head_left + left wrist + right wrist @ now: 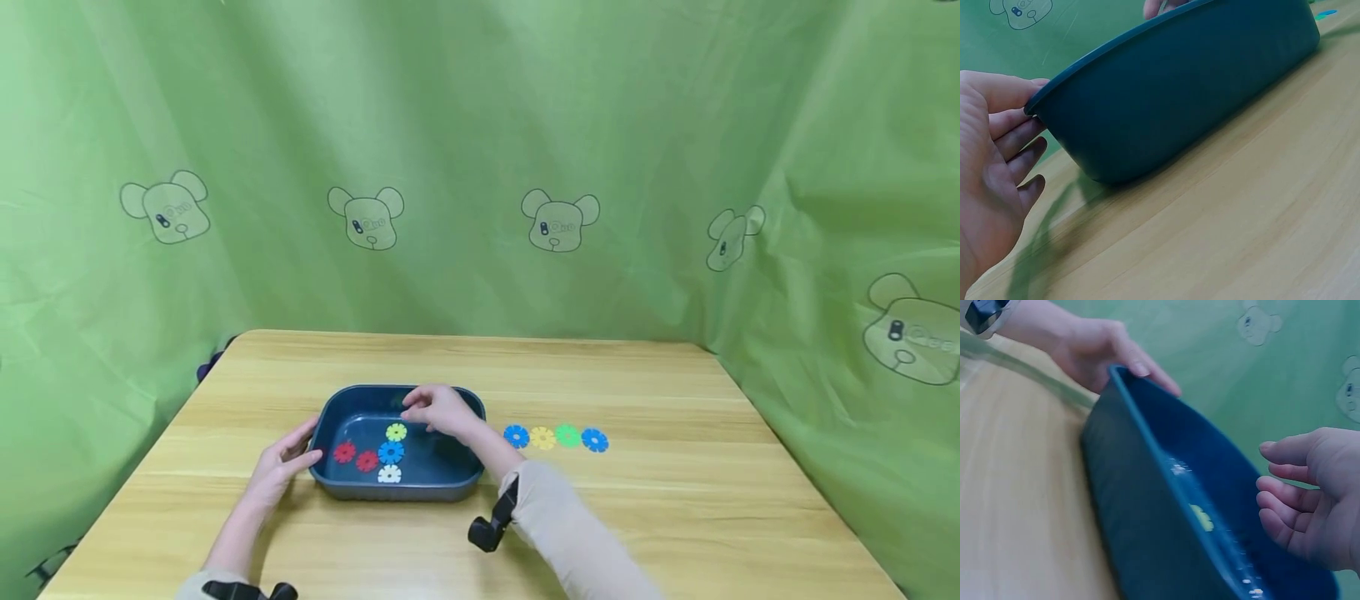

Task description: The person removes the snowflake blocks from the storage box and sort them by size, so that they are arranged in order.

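A dark blue rectangular basin [382, 493] stands on the table. My left hand [279, 467] grips its left rim, thumb over the edge and the other fingers along the outside; the left wrist view shows this hand [997, 144] at the basin wall [1179, 94]. Over the right part of the basin hangs my right hand [444, 410]. Its fingers [1282, 500] are loosely bent, with nothing visible between them. On the basin floor lie notched plastic discs: a yellow-green disc [396, 432], a blue disc [391, 452], a white disc [389, 473] and two red discs [367, 461].
Right of the basin, more notched discs lie in a row on the wooden table [675, 500]: a blue disc [516, 436], a yellow disc [542, 437], a green disc [567, 435] and another blue disc [595, 440]. A green curtain [465, 125] hangs behind the table and along its sides.
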The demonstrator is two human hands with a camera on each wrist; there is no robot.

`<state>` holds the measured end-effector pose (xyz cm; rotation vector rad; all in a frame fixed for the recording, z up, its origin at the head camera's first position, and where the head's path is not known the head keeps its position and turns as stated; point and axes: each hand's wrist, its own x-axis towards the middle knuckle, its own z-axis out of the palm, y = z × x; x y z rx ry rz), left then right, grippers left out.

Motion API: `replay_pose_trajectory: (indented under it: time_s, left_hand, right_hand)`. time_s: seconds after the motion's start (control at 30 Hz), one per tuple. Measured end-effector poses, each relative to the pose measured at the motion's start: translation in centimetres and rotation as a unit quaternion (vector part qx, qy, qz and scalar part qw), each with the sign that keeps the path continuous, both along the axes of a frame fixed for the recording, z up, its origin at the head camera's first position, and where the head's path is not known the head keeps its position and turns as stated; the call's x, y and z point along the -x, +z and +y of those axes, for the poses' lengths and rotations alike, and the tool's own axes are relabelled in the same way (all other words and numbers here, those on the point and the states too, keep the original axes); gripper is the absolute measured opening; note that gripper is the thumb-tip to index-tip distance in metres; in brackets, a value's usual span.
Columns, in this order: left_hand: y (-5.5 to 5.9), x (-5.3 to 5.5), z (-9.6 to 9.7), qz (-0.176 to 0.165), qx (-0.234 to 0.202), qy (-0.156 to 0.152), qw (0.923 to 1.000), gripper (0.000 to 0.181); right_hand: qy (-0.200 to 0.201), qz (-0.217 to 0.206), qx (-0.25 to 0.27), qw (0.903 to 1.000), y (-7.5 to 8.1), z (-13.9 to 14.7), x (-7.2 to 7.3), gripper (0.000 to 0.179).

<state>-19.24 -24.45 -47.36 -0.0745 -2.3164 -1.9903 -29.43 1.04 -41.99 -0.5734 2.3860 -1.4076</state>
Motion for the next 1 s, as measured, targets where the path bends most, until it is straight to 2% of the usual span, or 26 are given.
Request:
replay_pose_trajectory:
  time_s: [0.23, 0.43, 0.67, 1.0]
  left_hand:
    - [-0.3, 0.1, -0.2, -0.001, -0.006, 0.001, 1.0000, 0.057]
    - [-0.2, 0.2, -0.2, 0.002, -0.007, -0.002, 1.0000, 0.057]
    - [0.1, 0.1, -0.1, 0.005, -0.002, -0.003, 1.0000, 0.056]
    - [-0.5, 0.3, -0.4, -0.003, 0.000, -0.001, 1.0000, 0.058]
  right_hand:
    - [0.003, 0.004, -0.033, 0.9994, -1.7, -2.1, -0.3, 0.025]
    - [0.005, 0.005, -0.067, 0.9978, -3.4, -2.7, -0.1, 0.023]
    - [0.024, 0.039, -0.100, 0.9940, -3.9, -2.8, -0.3, 0.025]
    - [0.054, 0.064, -0.155, 0.9843, -4.2, -3.0, -0.4, 0.029]
